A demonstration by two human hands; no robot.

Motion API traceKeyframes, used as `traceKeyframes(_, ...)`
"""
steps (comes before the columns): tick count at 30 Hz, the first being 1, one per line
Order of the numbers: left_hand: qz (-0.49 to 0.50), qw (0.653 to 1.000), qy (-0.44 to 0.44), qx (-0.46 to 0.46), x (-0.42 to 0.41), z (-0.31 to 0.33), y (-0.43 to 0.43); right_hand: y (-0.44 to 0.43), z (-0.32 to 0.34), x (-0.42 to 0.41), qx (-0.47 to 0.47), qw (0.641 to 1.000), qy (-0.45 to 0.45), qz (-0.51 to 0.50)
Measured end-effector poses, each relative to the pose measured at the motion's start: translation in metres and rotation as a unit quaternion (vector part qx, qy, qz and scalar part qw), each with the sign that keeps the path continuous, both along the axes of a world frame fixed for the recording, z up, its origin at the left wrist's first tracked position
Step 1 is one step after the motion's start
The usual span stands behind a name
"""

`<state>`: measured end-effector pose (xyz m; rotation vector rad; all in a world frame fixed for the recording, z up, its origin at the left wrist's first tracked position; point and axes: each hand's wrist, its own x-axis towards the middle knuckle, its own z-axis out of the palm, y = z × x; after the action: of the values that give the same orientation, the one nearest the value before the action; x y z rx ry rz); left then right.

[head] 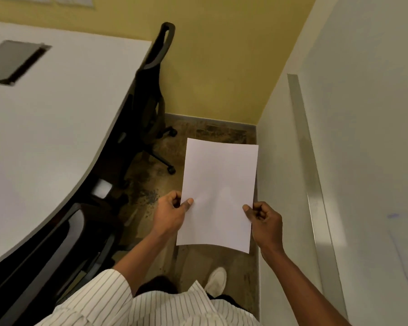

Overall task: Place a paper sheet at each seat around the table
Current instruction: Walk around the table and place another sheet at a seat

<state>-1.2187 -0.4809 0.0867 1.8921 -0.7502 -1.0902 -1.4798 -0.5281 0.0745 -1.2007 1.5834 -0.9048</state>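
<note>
A blank white paper sheet (218,191) is held in front of me over the floor, long side pointing away. My left hand (172,214) pinches its left edge, thumb on top. My right hand (264,220) pinches its right edge the same way. The large white table (57,128) spreads to my left, its curved edge running from the far right corner toward me. A black office chair (151,100) is pushed in at the table's far end. Another dark chair (64,243) stands tucked under the near edge, beside my left arm.
A grey cable hatch (14,62) is set into the tabletop at far left. A white wall with a whiteboard and its metal frame (313,184) closes the right side. A yellow wall (222,67) stands ahead. I stand in a narrow strip of speckled brown floor (151,191).
</note>
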Motion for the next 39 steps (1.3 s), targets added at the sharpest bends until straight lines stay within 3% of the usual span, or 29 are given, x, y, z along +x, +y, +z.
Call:
traceKeyframes(8,0.098,0.995,0.002,-0.007,0.033,0.023,-0.076,-0.136,0.021,0.053,-0.011,0.995,-0.016,0.098)
traceKeyframes(19,0.221,0.972,0.043,-0.073,0.157,0.024,-0.2,-0.288,0.031,0.204,-0.055,0.982,-0.012,0.181)
traceKeyframes(25,0.242,0.965,0.037,-0.092,0.227,0.04,-0.259,-0.373,0.052,0.285,-0.062,0.974,-0.029,0.217)
traceKeyframes(39,0.397,0.911,0.017,-0.109,0.327,0.058,-0.372,-0.531,0.082,0.438,-0.102,0.931,-0.07,0.342)
